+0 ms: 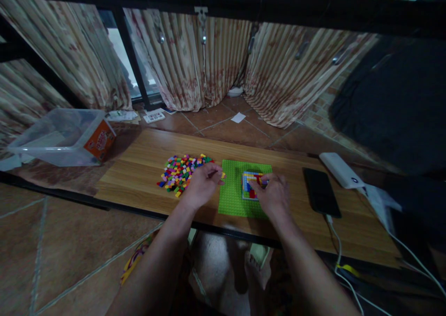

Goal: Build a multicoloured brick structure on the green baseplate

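A green studded baseplate (pixel 230 197) lies on the wooden table. On it sits a low, square toy-brick build (pixel 246 193) with a pale outer edge and red, blue and yellow bricks inside. My right hand (pixel 276 193) reaches over the build from the right, thumb and fingers closed on its bricks and covering part of it. My left hand (pixel 204 183) is in a pinch at the baseplate's left edge, with small yellow bricks (pixel 223 175) showing at its fingertips. Just behind that hand spreads a pile of loose, many-coloured toy bricks (pixel 177 172).
A clear plastic box (pixel 59 141) with an orange label stands at the left. To the right lie a black phone (pixel 320 191) on a white cable (pixel 336 237) and a white power bank (pixel 339 168). The table's front edge (pixel 230 231) runs below my forearms.
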The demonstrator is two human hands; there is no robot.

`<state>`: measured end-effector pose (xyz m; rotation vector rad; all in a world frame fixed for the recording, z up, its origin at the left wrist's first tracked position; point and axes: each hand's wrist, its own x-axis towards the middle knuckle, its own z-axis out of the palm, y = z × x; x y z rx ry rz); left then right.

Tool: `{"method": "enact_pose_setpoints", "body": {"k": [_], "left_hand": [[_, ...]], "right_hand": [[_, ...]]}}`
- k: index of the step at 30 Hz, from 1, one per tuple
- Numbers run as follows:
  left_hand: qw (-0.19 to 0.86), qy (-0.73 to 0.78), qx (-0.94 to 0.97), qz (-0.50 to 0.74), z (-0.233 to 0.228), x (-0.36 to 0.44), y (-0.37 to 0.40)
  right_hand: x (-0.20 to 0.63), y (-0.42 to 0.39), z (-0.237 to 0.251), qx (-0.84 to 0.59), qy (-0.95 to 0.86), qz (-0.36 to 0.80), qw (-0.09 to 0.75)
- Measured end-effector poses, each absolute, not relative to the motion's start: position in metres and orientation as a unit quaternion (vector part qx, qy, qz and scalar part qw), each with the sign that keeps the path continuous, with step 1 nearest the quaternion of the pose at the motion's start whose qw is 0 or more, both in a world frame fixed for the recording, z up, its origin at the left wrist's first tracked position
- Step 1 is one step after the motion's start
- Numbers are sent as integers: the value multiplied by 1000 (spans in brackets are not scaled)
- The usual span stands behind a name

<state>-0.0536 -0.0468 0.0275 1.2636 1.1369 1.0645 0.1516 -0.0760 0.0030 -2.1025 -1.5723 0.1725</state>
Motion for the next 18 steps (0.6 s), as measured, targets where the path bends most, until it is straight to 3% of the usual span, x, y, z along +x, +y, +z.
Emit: {"method": "enact_pose_setpoints", "body": {"k": [6,10,14,18], "left_hand": [[624,468,445,440,34,-43,-55],[665,434,405,453,37,-35,-61],[693,406,372,466,35,-27,-65],[716,375,346,476,31,-22,-65]], "right_hand": [[149,-82,1,-771,-580,15,263],[141,-89,12,-726,-594,12,346],[128,-92,27,-592,-634,172,466],[118,-91,32,-549,-575,335,505]]}}
